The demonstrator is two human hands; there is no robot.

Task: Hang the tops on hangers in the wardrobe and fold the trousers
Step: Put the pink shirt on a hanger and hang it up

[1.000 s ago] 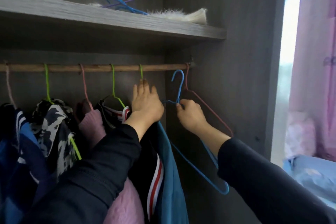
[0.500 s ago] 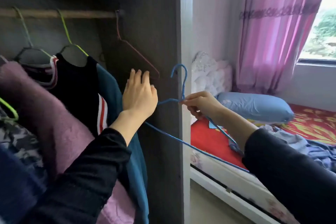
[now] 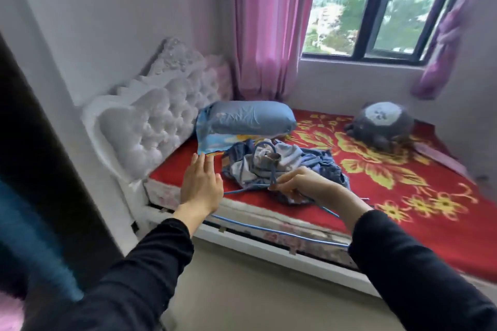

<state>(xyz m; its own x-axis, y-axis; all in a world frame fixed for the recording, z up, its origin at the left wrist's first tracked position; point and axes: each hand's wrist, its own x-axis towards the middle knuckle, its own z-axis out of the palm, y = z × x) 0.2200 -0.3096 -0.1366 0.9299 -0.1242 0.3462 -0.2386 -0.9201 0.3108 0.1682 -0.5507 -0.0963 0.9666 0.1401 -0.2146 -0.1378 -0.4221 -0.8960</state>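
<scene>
Two black sleeves (image 3: 150, 271) stretch toward a bed (image 3: 403, 196) with a red flowered cover; the left grip (image 3: 201, 185) is spread flat, fingers straight and close together, back to the camera, holding nothing, in front of the bed's near edge just below the corner of a blue pillow (image 3: 247, 118); whether it touches anything I cannot tell. The right grip (image 3: 298, 183) pinches a blue wire hanger (image 3: 269, 231) at its neck with curled fingers; the hook stands up in front of a heap of clothes (image 3: 285, 161); the bottom wire runs low between the two forearms, along the bed's side. The clothes, blue and pale grey, lie crumpled on the cover close to the near edge, just beside the pillow and right behind the right grip; which are tops and which trousers is unclear. A white tufted headboard (image 3: 156, 115) stands at the left; a grey plush toy (image 3: 382, 123) lies at the far side, well apart from the heap; a pink curtain (image 3: 269, 35) hangs beside a window (image 3: 376, 8); the dark wardrobe (image 3: 40, 169) shows blurred at far left.
</scene>
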